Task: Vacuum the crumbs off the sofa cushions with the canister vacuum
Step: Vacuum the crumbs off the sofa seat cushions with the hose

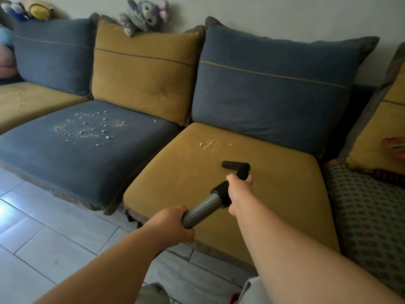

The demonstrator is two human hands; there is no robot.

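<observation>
Right hand [240, 187] fisted round black nozzle [235, 165], left hand [175, 224] likewise round ribbed hose [201, 209] (crumbs [209, 144] just beyond)

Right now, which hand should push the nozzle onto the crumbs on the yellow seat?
Right. The right hand grips the handle just behind the nozzle, which sits short of the crumbs. The left hand holds the hose further back, so it probably only feeds slack.

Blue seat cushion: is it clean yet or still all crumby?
Still crumby. Pale crumbs lie scattered across the blue seat cushion, and the vacuum nozzle is over the yellow seat cushion beside it.
</observation>
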